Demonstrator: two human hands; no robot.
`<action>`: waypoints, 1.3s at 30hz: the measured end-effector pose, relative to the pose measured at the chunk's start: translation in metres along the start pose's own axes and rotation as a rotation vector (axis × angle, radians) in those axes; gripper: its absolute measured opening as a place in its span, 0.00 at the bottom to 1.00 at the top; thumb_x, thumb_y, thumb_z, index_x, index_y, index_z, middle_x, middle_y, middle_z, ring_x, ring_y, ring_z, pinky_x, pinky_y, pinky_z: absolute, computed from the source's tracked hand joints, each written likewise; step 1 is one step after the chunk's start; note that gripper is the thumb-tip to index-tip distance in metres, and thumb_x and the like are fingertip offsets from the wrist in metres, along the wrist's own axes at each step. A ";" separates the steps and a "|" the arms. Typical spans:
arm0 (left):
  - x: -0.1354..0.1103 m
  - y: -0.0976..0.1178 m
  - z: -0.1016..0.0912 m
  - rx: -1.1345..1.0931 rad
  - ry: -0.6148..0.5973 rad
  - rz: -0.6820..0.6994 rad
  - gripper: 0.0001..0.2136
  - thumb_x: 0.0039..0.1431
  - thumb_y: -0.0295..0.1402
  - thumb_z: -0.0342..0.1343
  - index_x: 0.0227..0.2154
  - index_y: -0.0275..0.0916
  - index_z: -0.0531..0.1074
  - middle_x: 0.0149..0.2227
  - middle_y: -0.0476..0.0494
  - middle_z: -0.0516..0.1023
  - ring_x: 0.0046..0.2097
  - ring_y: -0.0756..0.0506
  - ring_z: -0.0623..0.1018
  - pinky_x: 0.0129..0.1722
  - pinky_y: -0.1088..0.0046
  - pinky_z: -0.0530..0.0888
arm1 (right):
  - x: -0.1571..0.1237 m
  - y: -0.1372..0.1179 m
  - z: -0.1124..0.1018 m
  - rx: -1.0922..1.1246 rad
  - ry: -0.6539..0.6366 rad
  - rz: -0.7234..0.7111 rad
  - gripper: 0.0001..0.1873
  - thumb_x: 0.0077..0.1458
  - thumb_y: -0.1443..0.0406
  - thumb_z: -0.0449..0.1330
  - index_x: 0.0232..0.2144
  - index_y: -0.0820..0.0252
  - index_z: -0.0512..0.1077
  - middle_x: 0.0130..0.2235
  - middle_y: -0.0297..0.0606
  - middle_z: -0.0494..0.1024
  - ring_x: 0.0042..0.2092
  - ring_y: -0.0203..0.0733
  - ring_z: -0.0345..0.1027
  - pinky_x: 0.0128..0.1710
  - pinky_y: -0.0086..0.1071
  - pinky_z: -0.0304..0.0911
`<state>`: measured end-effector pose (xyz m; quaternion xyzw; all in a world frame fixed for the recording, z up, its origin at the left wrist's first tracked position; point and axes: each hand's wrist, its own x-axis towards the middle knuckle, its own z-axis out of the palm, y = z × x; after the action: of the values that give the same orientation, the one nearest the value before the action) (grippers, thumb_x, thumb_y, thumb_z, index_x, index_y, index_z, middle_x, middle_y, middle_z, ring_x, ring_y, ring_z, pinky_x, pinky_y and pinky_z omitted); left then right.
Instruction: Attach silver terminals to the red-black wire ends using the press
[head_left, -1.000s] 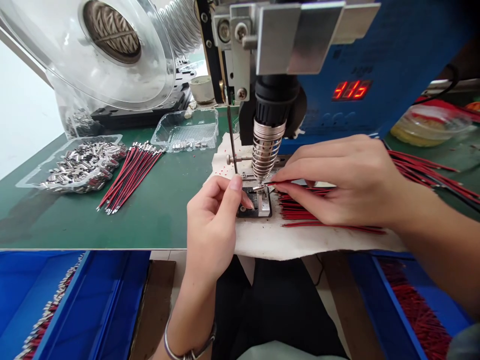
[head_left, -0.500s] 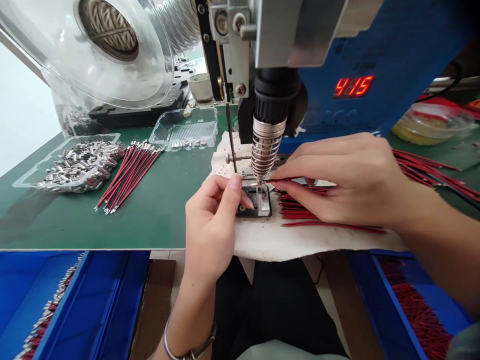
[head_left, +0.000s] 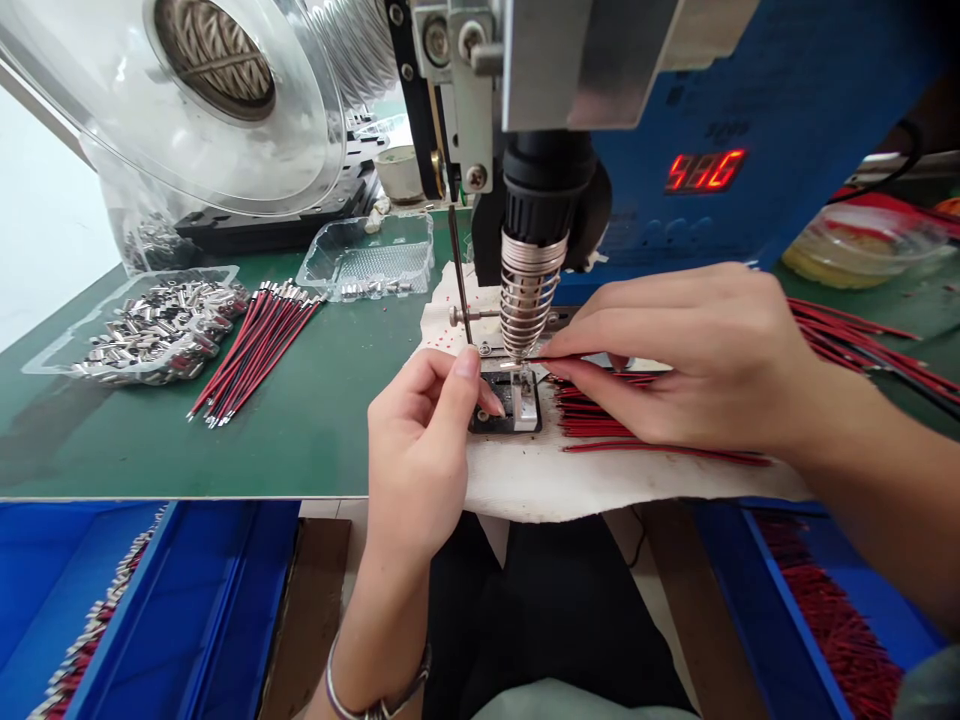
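My right hand pinches a red wire and holds its tip under the coiled metal nozzle of the blue machine. More red wires lie under that hand on a white cloth. My left hand is curled, thumb and forefinger pressed together at the left edge of the small black fixture below the nozzle. What the left fingers hold is too small to make out.
A bundle of red-black wires and a clear tray of metal terminals lie on the green mat at left. Another clear tray stands behind. Blue bins sit below the table edge. The red display glows on the machine.
The hands have barely shifted. The digits on the red display have changed.
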<state>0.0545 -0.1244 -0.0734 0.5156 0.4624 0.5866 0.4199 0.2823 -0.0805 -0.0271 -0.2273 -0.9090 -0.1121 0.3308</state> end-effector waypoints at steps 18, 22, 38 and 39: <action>-0.001 0.002 0.001 0.009 0.014 -0.007 0.20 0.77 0.41 0.67 0.27 0.42 0.72 0.28 0.48 0.79 0.31 0.49 0.74 0.30 0.71 0.70 | -0.002 0.002 0.002 0.009 0.003 -0.034 0.09 0.76 0.68 0.66 0.40 0.55 0.83 0.38 0.33 0.90 0.35 0.38 0.83 0.33 0.33 0.72; 0.000 0.002 0.002 0.005 0.014 -0.001 0.20 0.76 0.42 0.67 0.27 0.43 0.73 0.28 0.48 0.78 0.31 0.49 0.74 0.30 0.70 0.70 | -0.001 0.001 0.001 0.014 0.004 -0.007 0.07 0.74 0.68 0.67 0.41 0.54 0.84 0.37 0.31 0.90 0.35 0.40 0.84 0.33 0.35 0.72; -0.001 0.001 0.000 0.016 0.024 -0.011 0.23 0.78 0.48 0.66 0.27 0.43 0.71 0.27 0.49 0.75 0.24 0.50 0.61 0.26 0.67 0.63 | 0.000 -0.004 0.000 0.058 0.001 0.032 0.07 0.73 0.69 0.68 0.40 0.52 0.80 0.37 0.29 0.90 0.37 0.39 0.85 0.38 0.32 0.73; -0.001 0.000 0.000 0.018 0.023 -0.007 0.23 0.78 0.48 0.66 0.27 0.43 0.71 0.26 0.50 0.74 0.24 0.50 0.61 0.26 0.67 0.63 | 0.000 -0.004 0.000 0.057 -0.001 0.033 0.07 0.73 0.69 0.68 0.40 0.52 0.80 0.38 0.29 0.90 0.37 0.38 0.85 0.37 0.32 0.74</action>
<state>0.0550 -0.1251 -0.0731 0.5111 0.4742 0.5867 0.4119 0.2806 -0.0843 -0.0273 -0.2328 -0.9082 -0.0803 0.3384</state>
